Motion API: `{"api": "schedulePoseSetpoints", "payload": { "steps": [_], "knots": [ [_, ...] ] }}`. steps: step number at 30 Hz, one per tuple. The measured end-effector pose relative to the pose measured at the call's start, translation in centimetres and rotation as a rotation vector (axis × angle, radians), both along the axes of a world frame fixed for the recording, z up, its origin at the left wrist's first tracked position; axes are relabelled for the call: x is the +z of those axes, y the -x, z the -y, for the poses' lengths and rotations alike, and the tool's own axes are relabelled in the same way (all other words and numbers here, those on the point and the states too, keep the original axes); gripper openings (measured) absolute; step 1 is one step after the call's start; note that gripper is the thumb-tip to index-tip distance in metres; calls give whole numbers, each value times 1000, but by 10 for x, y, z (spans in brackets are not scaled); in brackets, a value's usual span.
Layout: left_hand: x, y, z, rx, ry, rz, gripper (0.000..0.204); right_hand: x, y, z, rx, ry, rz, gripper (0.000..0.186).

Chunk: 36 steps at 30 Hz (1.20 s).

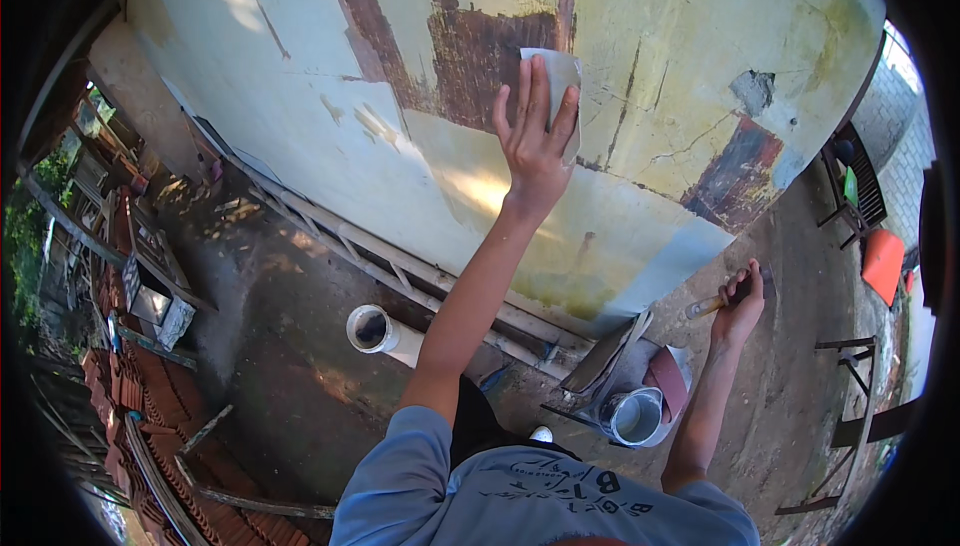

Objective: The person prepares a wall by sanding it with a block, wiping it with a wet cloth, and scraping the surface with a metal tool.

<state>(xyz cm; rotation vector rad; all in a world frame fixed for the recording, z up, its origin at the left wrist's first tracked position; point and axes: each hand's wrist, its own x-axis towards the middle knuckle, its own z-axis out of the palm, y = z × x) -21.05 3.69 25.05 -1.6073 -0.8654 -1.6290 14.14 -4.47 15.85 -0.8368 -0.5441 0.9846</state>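
Observation:
My left hand (pixel 538 161) is raised against the pale, patchy wall (pixel 620 46). Its fingers are stretched over a light grey sheet of sandpaper (pixel 562 68), pressing it to the surface beside a dark brown bare patch (pixel 485 51). Lower down, off the wall's right-hand corner, my right hand (pixel 738 318) is closed round a putty knife. The knife's yellowish handle (pixel 704 307) sticks out on the left of the fist, and its dark blade shows on the other side. Below that hand stands a grey-smeared bucket (pixel 634 418), with a reddish sheet (pixel 670 382) leaning by it.
A bamboo ladder (pixel 365 258) lies along the wall's foot. A white cylindrical container (pixel 402 342) rests on the dirt floor near my left arm. Stacked roof tiles (pixel 150 436) fill the lower left. A bench (pixel 855 181) and an orange object (pixel 883 264) stand far right.

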Motion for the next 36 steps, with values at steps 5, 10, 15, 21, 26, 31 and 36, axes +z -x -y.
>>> {"api": "schedulePoseSetpoints", "payload": {
  "steps": [5, 10, 15, 21, 26, 31, 36],
  "knots": [
    [42, 25, -7, 186, 132, -58, 70, -7, -2, -11, -60, 44, -8, 18],
    [45, 23, -10, 184, 310, -40, 67, -30, -10, -14, -87, 82, -13, 18],
    [46, 20, -17, 225, 335, -98, 77, -48, 0, -16, -132, 220, -46, 18],
    [40, 11, -10, 122, 343, -9, 86, -62, -11, -22, -155, 238, -47, 18],
    [70, 17, -8, 174, 366, 11, 91, -70, -21, -25, -199, 247, -47, 17],
    [48, 11, 5, 115, 478, 13, 88, -82, -24, -13, -263, 287, -57, 16],
    [67, 15, -3, 133, 407, 20, 85, -95, -24, -9, -262, 333, -70, 13]
  ]
}}
